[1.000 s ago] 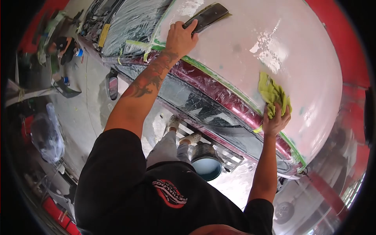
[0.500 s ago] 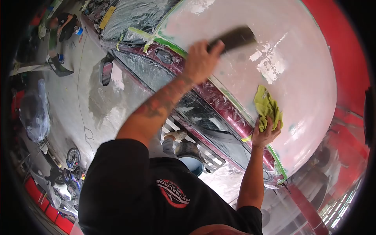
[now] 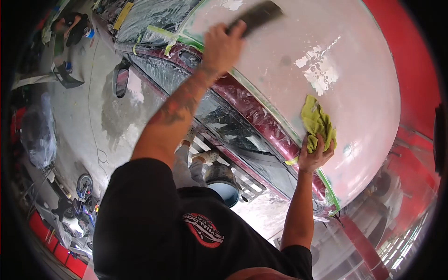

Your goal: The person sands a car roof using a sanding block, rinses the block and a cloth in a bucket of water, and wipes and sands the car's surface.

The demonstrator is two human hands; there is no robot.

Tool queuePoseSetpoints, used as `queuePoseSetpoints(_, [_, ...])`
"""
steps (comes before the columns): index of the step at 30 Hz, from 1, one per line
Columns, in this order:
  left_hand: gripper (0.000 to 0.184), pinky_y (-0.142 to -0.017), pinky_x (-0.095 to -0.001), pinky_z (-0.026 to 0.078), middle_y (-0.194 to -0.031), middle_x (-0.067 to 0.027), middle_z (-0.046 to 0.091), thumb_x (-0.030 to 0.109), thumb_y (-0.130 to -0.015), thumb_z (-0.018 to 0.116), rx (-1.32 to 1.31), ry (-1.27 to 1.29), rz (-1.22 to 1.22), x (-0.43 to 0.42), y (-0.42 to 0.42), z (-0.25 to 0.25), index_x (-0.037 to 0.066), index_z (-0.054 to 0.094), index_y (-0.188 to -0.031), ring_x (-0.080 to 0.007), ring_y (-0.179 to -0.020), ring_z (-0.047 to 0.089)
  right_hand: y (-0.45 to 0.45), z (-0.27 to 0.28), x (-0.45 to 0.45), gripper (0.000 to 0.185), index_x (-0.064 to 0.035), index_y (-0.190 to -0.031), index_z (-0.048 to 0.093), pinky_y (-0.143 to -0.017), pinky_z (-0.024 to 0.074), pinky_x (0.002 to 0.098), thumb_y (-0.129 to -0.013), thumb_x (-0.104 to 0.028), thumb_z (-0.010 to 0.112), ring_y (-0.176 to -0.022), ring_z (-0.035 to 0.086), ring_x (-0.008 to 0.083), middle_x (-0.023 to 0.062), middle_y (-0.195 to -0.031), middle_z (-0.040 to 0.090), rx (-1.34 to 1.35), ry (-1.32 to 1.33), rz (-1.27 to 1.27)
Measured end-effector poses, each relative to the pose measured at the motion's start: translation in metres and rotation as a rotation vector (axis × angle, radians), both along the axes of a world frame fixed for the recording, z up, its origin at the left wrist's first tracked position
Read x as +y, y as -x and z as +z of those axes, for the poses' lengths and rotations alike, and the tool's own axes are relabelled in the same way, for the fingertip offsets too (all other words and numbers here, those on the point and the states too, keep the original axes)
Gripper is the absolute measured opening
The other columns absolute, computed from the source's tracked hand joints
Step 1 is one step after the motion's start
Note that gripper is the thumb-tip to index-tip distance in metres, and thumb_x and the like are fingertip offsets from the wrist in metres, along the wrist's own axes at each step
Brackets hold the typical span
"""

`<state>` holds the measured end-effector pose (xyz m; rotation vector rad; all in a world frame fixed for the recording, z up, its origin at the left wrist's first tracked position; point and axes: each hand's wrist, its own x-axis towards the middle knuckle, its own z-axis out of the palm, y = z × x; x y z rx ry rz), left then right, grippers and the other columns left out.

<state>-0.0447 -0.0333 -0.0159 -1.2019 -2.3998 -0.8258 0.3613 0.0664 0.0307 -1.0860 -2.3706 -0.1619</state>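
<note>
My left hand (image 3: 225, 46) is closed around one end of a long dark sanding block (image 3: 259, 17), which lies against the pale, primed car roof (image 3: 364, 88) near its front edge. My right hand (image 3: 315, 156) grips a crumpled yellow-green cloth (image 3: 318, 120) and rests on the roof close to the side edge. Whitish bare patches (image 3: 321, 74) show through the roof's pinkish coat between the two hands. Green masking tape (image 3: 266, 109) runs along the roof's border above the dark red door frame.
Below me a bucket (image 3: 224, 186) stands beside a slatted platform (image 3: 249, 184) at the car's side. The side mirror (image 3: 122, 79) sticks out to the left. Another person (image 3: 74, 28) crouches at the far upper left. A thin cord (image 3: 95, 116) crosses the floor.
My left hand and the sanding block have moved forward and to the left across the roof. My right hand stays on the cloth in nearly the same spot. The view has shifted slightly.
</note>
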Motion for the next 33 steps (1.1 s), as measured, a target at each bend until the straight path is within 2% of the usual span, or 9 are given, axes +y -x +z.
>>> queuePoseSetpoints(4, [0.048,-0.086,-0.0522,0.044,-0.110,-0.0213,0.057,0.034,-0.090,0.070,-0.024,0.030,0.325,0.012,0.027,-0.006,0.020,0.059,-0.134,-0.0386,-0.102,0.055,-0.002,0.002,0.001,0.043,-0.0180,-0.112,0.073,-0.097,0.0450,0.0519,-0.073,-0.030,0.086,-0.116,0.052,0.0403,0.0187,-0.131,0.052,-0.024,-0.017,-0.014])
queuePoseSetpoints(8, [0.052,-0.092,-0.0531,0.044,-0.119,-0.0233,0.055,0.028,-0.090,0.072,-0.113,0.094,-0.197,0.004,-0.102,0.029,0.023,0.057,-0.140,-0.0415,-0.109,0.054,-0.004,0.000,0.003,0.043,-0.0176,-0.113,0.073,-0.098,0.0449,0.0522,-0.073,-0.031,0.086,-0.116,0.052,0.0405,0.0188,-0.131,0.052,-0.010,-0.007,0.000])
queuePoseSetpoints(11, [0.053,-0.092,-0.0537,0.044,-0.118,-0.0244,0.056,0.029,-0.090,0.072,-0.096,0.066,-0.174,-0.007,-0.055,0.020,0.023,0.056,-0.140,-0.0423,-0.107,0.054,-0.004,0.000,0.002,0.044,-0.0176,-0.113,0.073,-0.098,0.0450,0.0520,-0.074,-0.032,0.085,-0.116,0.052,0.0409,0.0188,-0.132,0.052,0.020,0.010,0.012])
queuePoseSetpoints(15, [0.054,-0.090,-0.0565,0.045,-0.117,-0.0250,0.055,0.030,-0.093,0.068,-0.072,0.057,0.244,-0.026,0.076,-0.022,0.021,0.052,-0.144,-0.0444,-0.107,0.053,-0.003,-0.002,0.005,0.044,-0.0171,-0.114,0.073,-0.097,0.0453,0.0519,-0.074,-0.031,0.085,-0.116,0.052,0.0411,0.0188,-0.132,0.052,0.014,-0.003,0.016])
queuePoseSetpoints(18, [0.055,-0.092,-0.0572,0.043,-0.119,-0.0251,0.054,0.030,-0.092,0.069,-0.126,0.084,0.215,-0.014,0.032,-0.008,0.021,0.052,-0.144,-0.0444,-0.108,0.051,-0.001,0.002,0.003,0.044,-0.0162,-0.115,0.072,-0.097,0.0457,0.0514,-0.075,-0.030,0.084,-0.116,0.052,0.0410,0.0191,-0.132,0.052,-0.029,-0.028,-0.015])
queuePoseSetpoints(20, [0.058,-0.096,-0.0551,0.041,-0.121,-0.0232,0.052,0.029,-0.091,0.072,-0.100,0.138,-0.094,-0.027,-0.011,0.008,0.023,0.052,-0.145,-0.0430,-0.111,0.049,-0.003,0.002,0.001,0.043,-0.0126,-0.116,0.071,-0.101,0.0446,0.0509,-0.077,-0.025,0.084,-0.124,0.050,0.0415,0.0211,-0.135,0.051,-0.016,0.030,0.008])
queuePoseSetpoints(28, [0.054,-0.094,-0.0561,0.041,-0.119,-0.0242,0.052,0.035,-0.092,0.069,-0.130,0.072,0.223,-0.014,0.052,-0.015,0.022,0.052,-0.141,-0.0431,-0.111,0.049,-0.003,0.002,0.000,0.043,-0.0111,-0.117,0.070,-0.102,0.0444,0.0519,-0.078,-0.024,0.082,-0.127,0.049,0.0413,0.0208,-0.136,0.049,-0.021,0.030,-0.001])
queuePoseSetpoints(30, [0.058,-0.099,-0.0554,0.040,-0.121,-0.0242,0.051,0.037,-0.094,0.067,-0.099,0.172,-0.038,-0.035,0.014,-0.003,0.025,0.048,-0.148,-0.0420,-0.112,0.047,-0.002,0.002,0.002,0.042,-0.0107,-0.117,0.070,-0.103,0.0443,0.0523,-0.079,-0.023,0.082,-0.128,0.048,0.0414,0.0204,-0.136,0.049,-0.022,0.035,0.026])
queuePoseSetpoints(33, [0.057,-0.097,-0.0547,0.039,-0.122,-0.0235,0.050,0.037,-0.092,0.068,-0.105,0.120,0.035,-0.033,0.052,-0.012,0.024,0.050,-0.145,-0.0418,-0.113,0.047,-0.001,0.002,0.002,0.044,-0.0133,-0.116,0.072,-0.098,0.0455,0.0519,-0.076,-0.027,0.084,-0.119,0.051,0.0410,0.0206,-0.132,0.050,-0.002,0.004,0.032])
